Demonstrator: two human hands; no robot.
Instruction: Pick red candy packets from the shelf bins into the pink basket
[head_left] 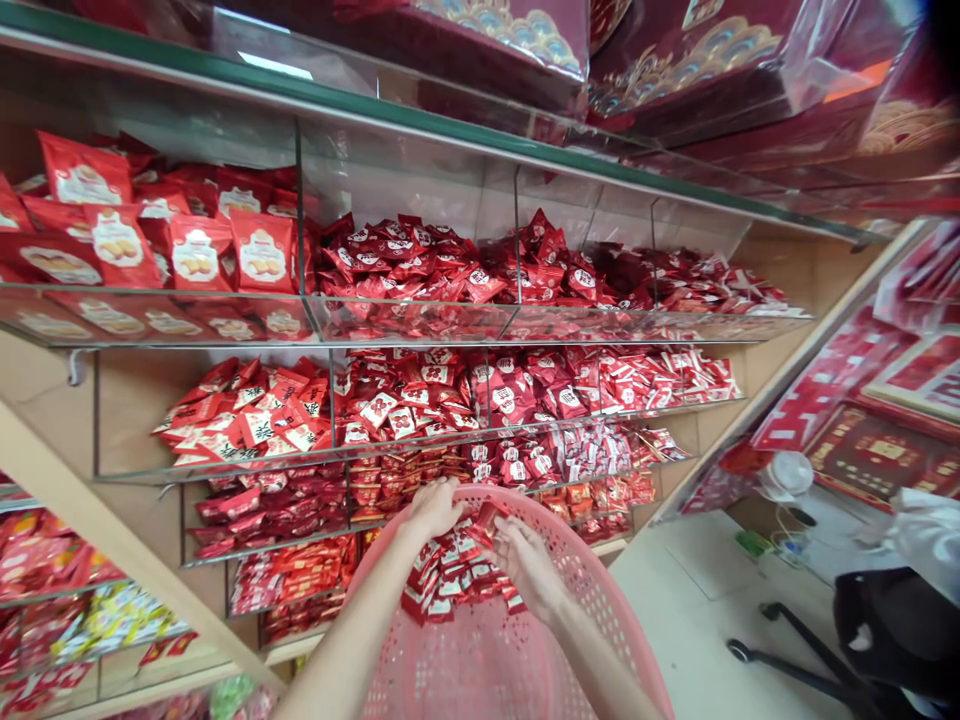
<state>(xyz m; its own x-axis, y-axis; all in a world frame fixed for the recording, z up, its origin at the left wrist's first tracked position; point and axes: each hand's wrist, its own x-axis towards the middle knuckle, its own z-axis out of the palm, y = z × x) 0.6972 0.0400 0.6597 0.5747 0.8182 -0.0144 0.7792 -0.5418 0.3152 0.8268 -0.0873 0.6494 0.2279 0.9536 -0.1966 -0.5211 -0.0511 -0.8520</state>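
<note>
A pink perforated plastic basket sits tilted in front of me with a pile of small red wrapped snack packets inside. My left hand curls over the basket's far rim, fingers closed on the rim beside the packets. My right hand reaches into the pile, fingers pinched on one red packet. Both forearms come up from the bottom of the head view.
Glass shelves with dividers hold heaps of red snack packets in tiers straight ahead. Red gift boxes lie on top. At right are more boxes, a small white fan, a black stand and floor.
</note>
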